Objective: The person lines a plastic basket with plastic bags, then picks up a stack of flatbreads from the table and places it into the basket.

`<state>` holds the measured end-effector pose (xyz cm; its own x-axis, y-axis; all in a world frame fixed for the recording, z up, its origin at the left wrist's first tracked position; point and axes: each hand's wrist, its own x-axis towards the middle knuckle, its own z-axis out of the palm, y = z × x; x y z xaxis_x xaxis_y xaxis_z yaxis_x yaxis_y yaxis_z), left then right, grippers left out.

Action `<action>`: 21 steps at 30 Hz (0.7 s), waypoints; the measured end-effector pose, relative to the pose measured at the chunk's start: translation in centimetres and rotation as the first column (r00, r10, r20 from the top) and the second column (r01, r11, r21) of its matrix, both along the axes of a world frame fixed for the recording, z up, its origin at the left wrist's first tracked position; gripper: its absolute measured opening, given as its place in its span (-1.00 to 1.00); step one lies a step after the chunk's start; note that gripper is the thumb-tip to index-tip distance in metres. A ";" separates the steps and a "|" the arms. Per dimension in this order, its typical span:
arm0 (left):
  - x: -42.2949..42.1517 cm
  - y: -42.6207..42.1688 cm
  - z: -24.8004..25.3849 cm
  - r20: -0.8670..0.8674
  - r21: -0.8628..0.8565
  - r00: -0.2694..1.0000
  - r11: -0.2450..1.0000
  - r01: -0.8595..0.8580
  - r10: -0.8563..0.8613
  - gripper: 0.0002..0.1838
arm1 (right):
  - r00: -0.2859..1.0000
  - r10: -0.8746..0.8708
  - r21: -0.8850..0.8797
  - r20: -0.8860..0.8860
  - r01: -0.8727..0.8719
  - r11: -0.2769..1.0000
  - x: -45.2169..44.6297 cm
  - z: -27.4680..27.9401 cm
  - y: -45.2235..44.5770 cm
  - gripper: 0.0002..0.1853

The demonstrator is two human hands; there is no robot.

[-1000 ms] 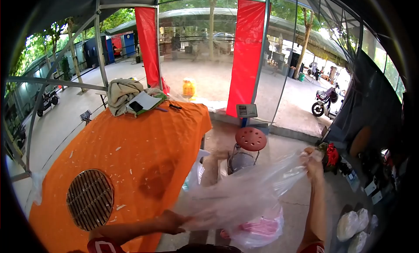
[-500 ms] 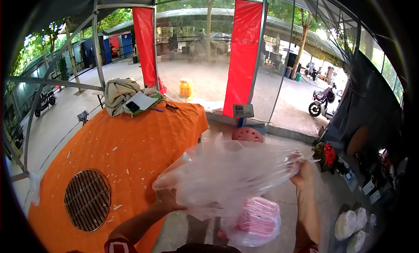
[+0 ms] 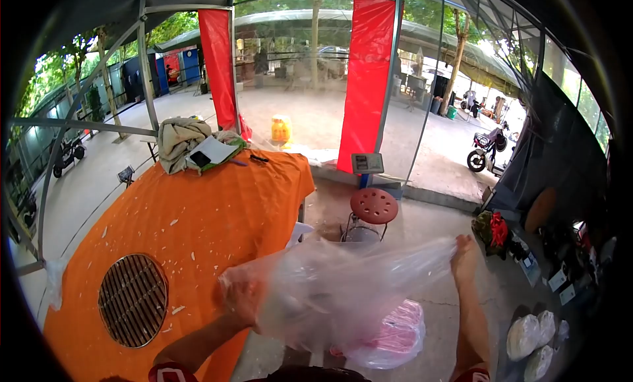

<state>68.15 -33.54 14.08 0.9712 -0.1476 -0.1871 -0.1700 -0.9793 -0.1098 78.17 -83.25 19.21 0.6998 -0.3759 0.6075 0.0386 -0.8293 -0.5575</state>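
Note:
A large clear plastic bag (image 3: 330, 283) is stretched between my two hands, blurred by motion. At its upper right corner, my right hand (image 3: 463, 253) is closed on the gathered plastic. My left hand (image 3: 242, 304) grips the bag's left side, its fingers partly veiled by the film. Below the bag, a pink bundle (image 3: 401, 326) wrapped in clear plastic sits low by my legs, partly covered by the sheet.
An orange-covered table (image 3: 217, 217) stands to my left, with a round slatted grate (image 3: 133, 301) and bunched cloth (image 3: 181, 141). Ahead are a round red-brown stool (image 3: 374, 205) and a scale display (image 3: 367, 163). White plastic-wrapped bundles (image 3: 524, 338) lie on the floor at right.
The bag has dropped lower and been pulled wider, uncovering the stool. My left hand has shifted slightly left, and my right hand slightly right.

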 end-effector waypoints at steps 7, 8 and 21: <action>-0.4 1.3 -7.0 -0.011 -0.065 0.996 0.994 0.093 -0.094 0.03 | 0.933 0.334 0.707 0.136 -0.328 0.627 0.9 2.0 -1.1 -0.89; 0.0 2.1 -7.8 -0.070 -0.100 0.996 0.994 0.041 -0.048 0.02 | 0.933 0.337 0.628 0.125 -0.337 0.702 0.9 1.9 -1.0 -0.89; -2.8 -0.4 -3.5 -0.112 0.253 0.991 0.962 0.106 -0.080 0.25 | 0.968 0.248 0.735 -0.024 -0.152 0.661 2.8 -1.2 -2.3 -0.83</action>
<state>65.35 -33.97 10.62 0.9299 -0.1702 -0.3259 -0.2818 -0.8993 -0.3345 81.00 -85.50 18.05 0.8549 -0.5049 0.1193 0.0528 -0.1442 -0.9881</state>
